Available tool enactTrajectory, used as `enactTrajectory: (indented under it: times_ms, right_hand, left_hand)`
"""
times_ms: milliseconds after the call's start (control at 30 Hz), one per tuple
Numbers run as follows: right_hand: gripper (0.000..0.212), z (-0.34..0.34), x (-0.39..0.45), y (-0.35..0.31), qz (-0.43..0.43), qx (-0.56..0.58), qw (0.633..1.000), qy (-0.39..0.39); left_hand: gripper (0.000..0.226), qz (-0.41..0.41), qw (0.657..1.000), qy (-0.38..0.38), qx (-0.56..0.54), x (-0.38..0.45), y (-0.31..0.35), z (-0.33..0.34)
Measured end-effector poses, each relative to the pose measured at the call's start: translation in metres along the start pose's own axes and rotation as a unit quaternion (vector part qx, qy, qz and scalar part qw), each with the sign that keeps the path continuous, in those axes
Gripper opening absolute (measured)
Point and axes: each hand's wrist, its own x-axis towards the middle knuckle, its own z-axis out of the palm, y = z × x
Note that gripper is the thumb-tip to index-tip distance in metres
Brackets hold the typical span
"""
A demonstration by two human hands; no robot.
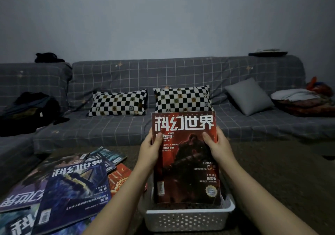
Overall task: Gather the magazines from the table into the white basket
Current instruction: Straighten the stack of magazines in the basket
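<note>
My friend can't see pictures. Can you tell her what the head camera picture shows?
Two hands, left hand and right hand, hold a red magazine upright by its side edges, its bottom edge down in a white basket. More magazines lie spread out to the left. Behind is a grey checked sofa with pillows.

The red magazine (184,158) stood upright in the white basket (188,218), filling most of its opening and blocking entry from above. Overlapping magazines (72,189) crowded the desk (281,171) to the left. Right of the basket, the desk surface lay open.
</note>
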Motion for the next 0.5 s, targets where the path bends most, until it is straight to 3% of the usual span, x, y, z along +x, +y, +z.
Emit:
enactTrajectory:
  times_ms: [133, 333, 500]
  right_hand:
    - [0.062, 0.002, -0.01, 0.007, -0.027, 0.013, 1.0, -0.006]
    - [0.081, -0.003, -0.016, 0.017, 0.015, 0.067, 0.997, -0.032]
    - [0.076, -0.002, -0.018, 0.018, 0.039, 0.04, 0.998, -0.032]
  left_hand:
    - [0.048, 0.009, 1.0, -0.014, -0.017, -0.008, -0.002, -0.003]
    - [0.07, 0.013, 0.999, -0.029, -0.01, -0.016, -0.015, 0.003]
    - [0.07, -0.003, 1.0, 0.0, -0.007, -0.014, -0.014, 0.009]
